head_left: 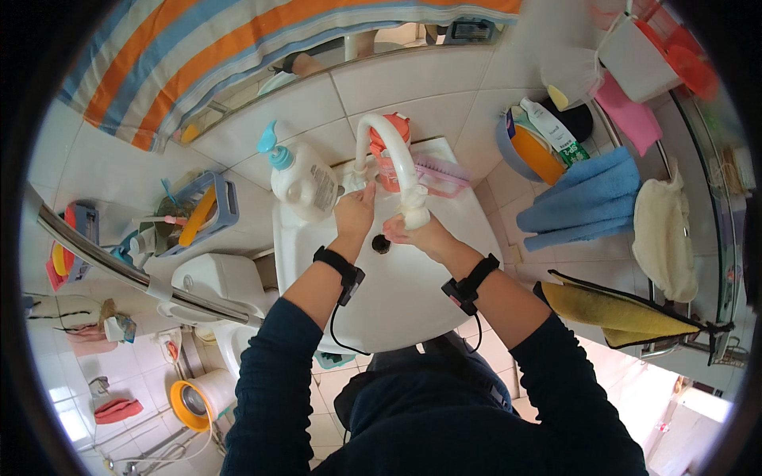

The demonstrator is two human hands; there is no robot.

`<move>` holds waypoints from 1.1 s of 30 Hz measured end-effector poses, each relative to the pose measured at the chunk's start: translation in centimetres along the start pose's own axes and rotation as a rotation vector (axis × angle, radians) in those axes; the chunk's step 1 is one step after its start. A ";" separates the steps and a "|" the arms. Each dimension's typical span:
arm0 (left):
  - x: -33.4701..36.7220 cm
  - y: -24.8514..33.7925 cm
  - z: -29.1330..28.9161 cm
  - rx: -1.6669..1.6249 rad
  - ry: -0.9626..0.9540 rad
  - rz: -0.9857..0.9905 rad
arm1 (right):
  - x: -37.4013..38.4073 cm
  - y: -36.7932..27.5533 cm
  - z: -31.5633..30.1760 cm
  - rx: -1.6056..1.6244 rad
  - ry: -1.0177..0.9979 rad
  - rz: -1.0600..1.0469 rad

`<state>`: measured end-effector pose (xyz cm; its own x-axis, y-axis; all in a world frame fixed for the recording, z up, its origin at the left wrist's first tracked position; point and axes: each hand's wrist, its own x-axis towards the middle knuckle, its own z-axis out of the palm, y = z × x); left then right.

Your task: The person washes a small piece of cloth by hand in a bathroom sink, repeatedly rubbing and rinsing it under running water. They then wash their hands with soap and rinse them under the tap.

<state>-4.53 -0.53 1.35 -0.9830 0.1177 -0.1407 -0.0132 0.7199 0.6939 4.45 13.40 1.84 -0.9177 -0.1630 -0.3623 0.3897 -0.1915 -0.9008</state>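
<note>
A white washbasin (413,305) with a dark drain hole (381,243) lies before me. From its back edge rises a white curved tap (403,159), its spout bending toward me. My left hand (355,210) is at the tap's base, fingers together; what they close on there is hidden. Under the spout's end is my right hand (421,236), palm turned up and fingers loosely apart, partly covered by the spout. It holds nothing that I can see. No water stream can be made out. Both wrists wear black straps with small boxes and cables.
On the basin's back ledge stand a white pump bottle (305,186) with a blue top, a red container (386,168) and a pink-purple brush (441,174). Blue (583,198) and yellow (619,309) towels hang at right. A metal rail (103,254) crosses the left side, near a toilet (218,282).
</note>
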 end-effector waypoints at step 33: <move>-0.9 -2.0 2.6 -0.238 -0.159 -0.102 | 2.4 -1.7 0.3 0.269 0.040 0.314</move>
<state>-3.14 -0.35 -1.74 -0.9337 0.1720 -0.3141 -0.1716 0.5549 0.8140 1.63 13.06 2.55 -0.7513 -0.2166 -0.6234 0.6524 -0.3858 -0.6523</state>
